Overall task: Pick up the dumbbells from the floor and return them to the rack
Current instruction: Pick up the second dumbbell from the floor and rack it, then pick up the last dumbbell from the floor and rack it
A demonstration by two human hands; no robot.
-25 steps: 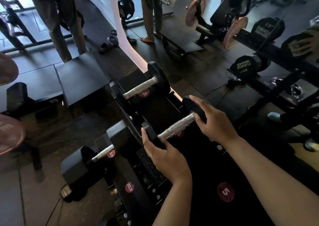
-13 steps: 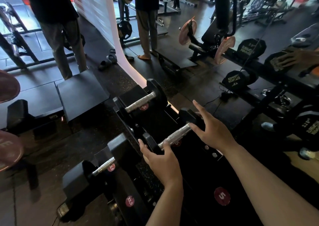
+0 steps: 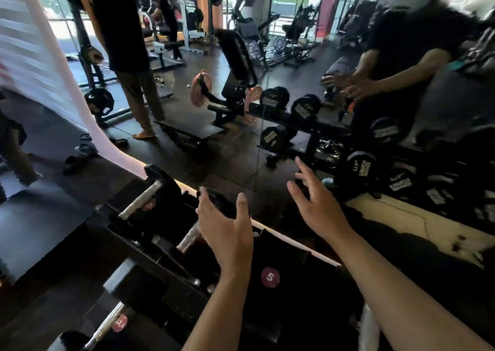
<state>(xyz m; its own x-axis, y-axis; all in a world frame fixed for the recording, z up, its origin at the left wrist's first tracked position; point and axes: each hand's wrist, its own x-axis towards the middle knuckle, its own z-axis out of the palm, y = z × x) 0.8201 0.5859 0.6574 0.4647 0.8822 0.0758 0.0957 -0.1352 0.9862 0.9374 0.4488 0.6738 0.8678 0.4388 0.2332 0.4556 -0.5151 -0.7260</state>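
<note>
A small black dumbbell with a knurled steel handle (image 3: 188, 239) lies in its slot on the black rack (image 3: 300, 265), above a red "5" label (image 3: 270, 277). My left hand (image 3: 227, 230) hovers just over it, fingers spread, holding nothing and partly hiding the dumbbell's far head. My right hand (image 3: 313, 206) is lifted to the right of the rack, open and empty. A second dumbbell (image 3: 150, 192) rests in the slot behind, and a third steel handle (image 3: 107, 326) shows at the lower left.
A wall mirror ahead reflects a dumbbell rack (image 3: 302, 109) and my own figure (image 3: 401, 64). A person in brown trousers (image 3: 128, 56) stands at the back left near a bench machine (image 3: 230, 82). Sandals (image 3: 83, 147) lie on the dark rubber floor.
Both hands have let go of the dumbbell's ends and lifted off with fingers spread; the dumbbell stays in the rack. The view has tilted upward.
</note>
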